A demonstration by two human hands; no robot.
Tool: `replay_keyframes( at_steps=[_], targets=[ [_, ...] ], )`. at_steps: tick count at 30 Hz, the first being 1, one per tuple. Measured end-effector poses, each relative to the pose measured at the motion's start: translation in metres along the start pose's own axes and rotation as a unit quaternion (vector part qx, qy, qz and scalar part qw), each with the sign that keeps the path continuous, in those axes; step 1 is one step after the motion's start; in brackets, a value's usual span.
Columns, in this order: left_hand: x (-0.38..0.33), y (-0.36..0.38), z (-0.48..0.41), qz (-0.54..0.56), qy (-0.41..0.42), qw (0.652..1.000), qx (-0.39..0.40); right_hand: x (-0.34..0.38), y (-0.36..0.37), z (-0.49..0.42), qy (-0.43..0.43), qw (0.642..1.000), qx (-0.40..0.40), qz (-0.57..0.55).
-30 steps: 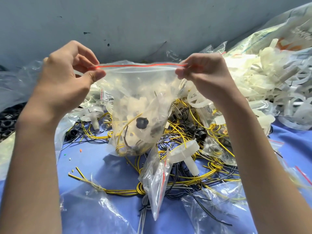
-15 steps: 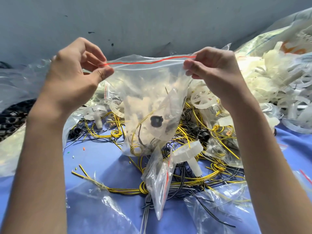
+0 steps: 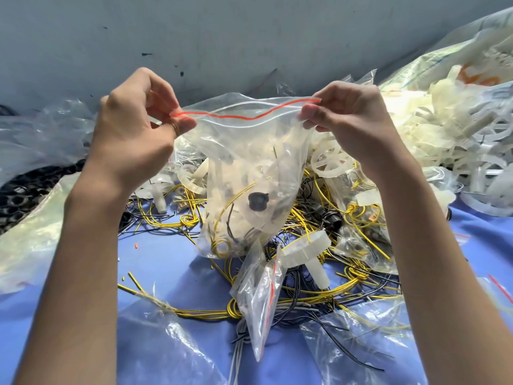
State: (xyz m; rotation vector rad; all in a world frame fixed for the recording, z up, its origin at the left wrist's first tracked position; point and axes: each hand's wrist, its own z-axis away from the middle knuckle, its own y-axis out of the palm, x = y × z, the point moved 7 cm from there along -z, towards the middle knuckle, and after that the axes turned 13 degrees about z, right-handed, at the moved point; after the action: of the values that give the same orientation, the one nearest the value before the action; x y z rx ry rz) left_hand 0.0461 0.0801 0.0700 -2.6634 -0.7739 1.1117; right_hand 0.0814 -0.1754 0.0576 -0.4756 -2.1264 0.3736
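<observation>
Both grips are clamped on the top edge of the zip bag (image 3: pixel 249 168). The left grip (image 3: pixel 133 134) pinches the left end of the red seal strip (image 3: pixel 244 113) between thumb and forefinger, and the right grip (image 3: pixel 352 123) pinches the right end likewise. The strip's long axis runs left to right between them, sagging slightly at mid-span; each grip holds one end, so neither is nearer. The bag hangs straight down from the strip, loaded with white plastic parts, a black part (image 3: pixel 258 200) and a yellow wire coil (image 3: pixel 222 243). Whether the seal is fully pressed together cannot be told; closing it would likely call for a pinch travelling along the strip. Beneath, on the blue counter (image 3: pixel 166 259), lie a smaller bag (image 3: pixel 261 295), a white spool (image 3: pixel 305 251) and a wire tangle (image 3: pixel 347 276). A heap of white parts (image 3: pixel 458 140) lies to the right.
</observation>
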Motion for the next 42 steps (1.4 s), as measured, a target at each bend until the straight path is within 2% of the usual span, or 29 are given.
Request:
replay_keyframes(
  at_steps=[5,9,20,27,34,42],
  targets=[
    [0.003,-0.004,0.001,-0.001,-0.012,1.000,-0.012,0.003,-0.003,0.000,-0.010,0.999,-0.032,0.029],
    [0.003,-0.005,0.000,0.007,-0.008,1.000,-0.011,0.007,-0.001,0.001,-0.016,0.999,-0.023,0.033],
    [0.003,-0.003,0.000,0.011,-0.007,1.000,0.016,-0.009,0.000,0.001,0.027,0.998,0.038,-0.051],
    [0.007,-0.005,0.000,0.017,-0.009,1.000,0.011,-0.011,0.001,0.000,0.037,0.996,0.033,-0.075],
    [0.002,-0.001,0.002,0.020,-0.004,1.000,-0.008,-0.011,-0.003,0.001,0.020,1.000,0.016,-0.010],
    [-0.007,0.013,0.005,0.044,0.005,0.999,0.015,-0.010,-0.005,0.001,0.014,0.999,0.022,0.034]
  ],
)
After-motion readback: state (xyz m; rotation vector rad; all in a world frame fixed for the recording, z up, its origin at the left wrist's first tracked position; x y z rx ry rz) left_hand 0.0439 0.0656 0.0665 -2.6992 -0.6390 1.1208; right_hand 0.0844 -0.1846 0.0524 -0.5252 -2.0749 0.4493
